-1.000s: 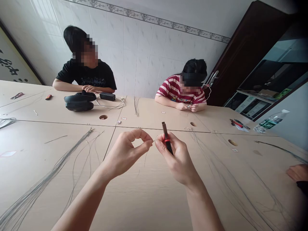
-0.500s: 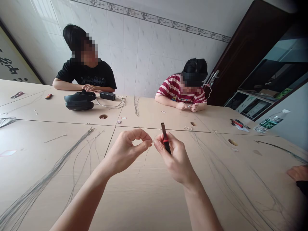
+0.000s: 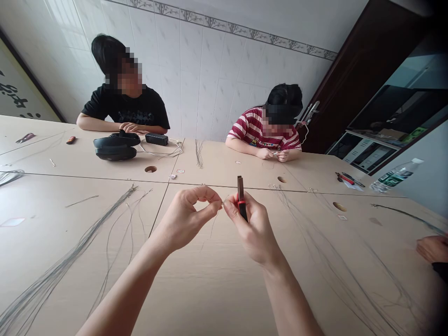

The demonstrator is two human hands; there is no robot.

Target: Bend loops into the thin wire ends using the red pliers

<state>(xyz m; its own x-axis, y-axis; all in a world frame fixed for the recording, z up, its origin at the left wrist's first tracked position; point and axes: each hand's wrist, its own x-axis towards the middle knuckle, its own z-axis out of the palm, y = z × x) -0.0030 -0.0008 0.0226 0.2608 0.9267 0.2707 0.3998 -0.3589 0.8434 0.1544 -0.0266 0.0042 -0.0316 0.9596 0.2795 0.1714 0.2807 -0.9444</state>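
My left hand [image 3: 191, 215] is closed in a pinch, thumb and forefinger meeting on a thin thread [image 3: 214, 221] that dangles below the fingertips. Close against it, my right hand [image 3: 250, 224] pinches at the same spot with thumb and forefinger. A slim black tool with a red band [image 3: 241, 198] is also wrapped in that hand, its narrow flat end pointing up; its exact kind is unclear. Both hands are above the table [image 3: 196, 289]. What lies right between the fingertips is too small to make out.
Long bundles of grey strands [image 3: 87, 238] lie at left, with looser strands [image 3: 325, 238] at right. Across the table sit two people, near a black headset [image 3: 115, 145]. A water bottle [image 3: 395, 176] and pens [image 3: 346, 179] are at right, where another person's hand [image 3: 432, 248] rests.
The black tool in my right hand has tipped slightly more upright. Both hands keep their pinch in nearly the same place.
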